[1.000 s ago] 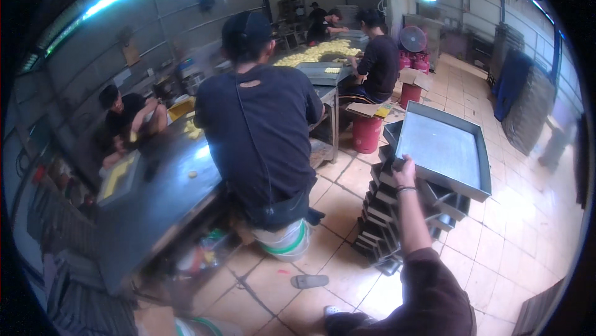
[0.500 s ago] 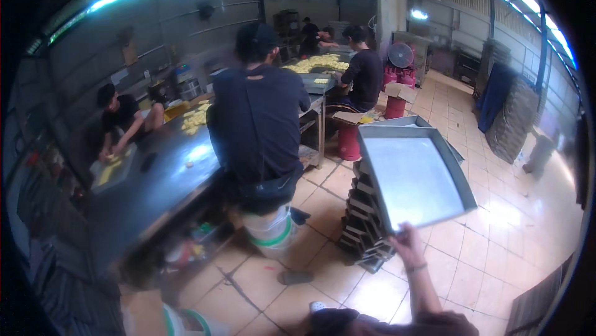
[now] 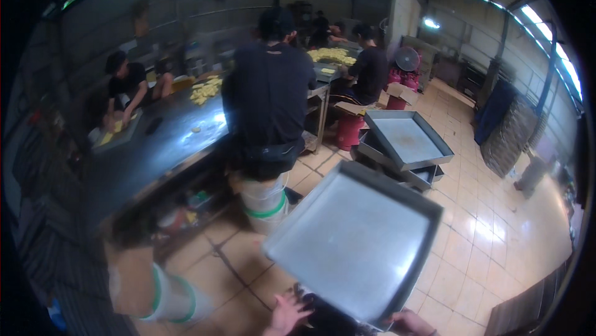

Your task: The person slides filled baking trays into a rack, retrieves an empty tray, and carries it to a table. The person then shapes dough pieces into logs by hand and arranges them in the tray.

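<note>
One tray (image 3: 354, 236) has its near corner held by right fingers (image 3: 397, 317), left fingers (image 3: 301, 305) spread, apparently just off its edge.

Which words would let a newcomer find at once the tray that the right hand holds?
Find the long dark table at the left, then look right to the stack of trays. Closer than this stack, at the lower middle, is the tray: grey, shallow and empty. It looks larger than those stacked, and only it has the right hand at its near corner.
</note>
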### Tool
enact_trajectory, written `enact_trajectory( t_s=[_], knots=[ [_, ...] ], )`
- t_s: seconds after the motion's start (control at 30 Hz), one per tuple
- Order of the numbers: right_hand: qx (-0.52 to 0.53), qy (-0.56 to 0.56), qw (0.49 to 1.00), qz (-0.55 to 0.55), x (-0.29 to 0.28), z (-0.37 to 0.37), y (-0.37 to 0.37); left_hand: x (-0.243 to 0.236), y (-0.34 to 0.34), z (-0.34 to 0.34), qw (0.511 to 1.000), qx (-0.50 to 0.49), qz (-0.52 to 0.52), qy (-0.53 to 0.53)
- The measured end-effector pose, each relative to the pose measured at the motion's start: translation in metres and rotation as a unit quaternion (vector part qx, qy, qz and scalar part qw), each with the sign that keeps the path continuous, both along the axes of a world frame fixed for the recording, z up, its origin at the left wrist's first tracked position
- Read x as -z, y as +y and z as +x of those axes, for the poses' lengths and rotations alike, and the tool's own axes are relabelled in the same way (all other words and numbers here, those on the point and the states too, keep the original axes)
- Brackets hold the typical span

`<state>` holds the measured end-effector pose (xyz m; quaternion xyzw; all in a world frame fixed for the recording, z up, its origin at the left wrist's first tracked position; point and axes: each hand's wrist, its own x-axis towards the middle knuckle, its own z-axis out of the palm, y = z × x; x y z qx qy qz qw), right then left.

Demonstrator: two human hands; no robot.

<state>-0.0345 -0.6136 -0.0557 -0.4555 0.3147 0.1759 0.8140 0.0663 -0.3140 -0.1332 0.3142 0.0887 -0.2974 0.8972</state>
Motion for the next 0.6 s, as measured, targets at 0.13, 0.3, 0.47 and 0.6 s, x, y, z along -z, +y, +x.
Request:
enact_trajectory(
  t_s=[0.13,0.3,0.47,0.6],
  knots=[
    [-0.146,0.07,0.986,-0.038,-0.028,0.005,0.026,0.028,0.027,-0.059,0.996,-0.019,0.039,0.074],
    [-0.341,0.115,0.933,0.026,-0.006,0.019,0.062,0.096,0.066,-0.164,0.925,-0.241,0.26,0.137],
    [-0.561,0.05,0.826,0.039,-0.004,0.066,0.137,0.124,0.116,-0.232,0.866,-0.405,0.243,0.164],
    [-0.673,-0.137,0.726,0.048,0.01,0.121,0.212,-0.022,0.146,-0.205,0.752,-0.587,0.25,0.168]
  ],
)
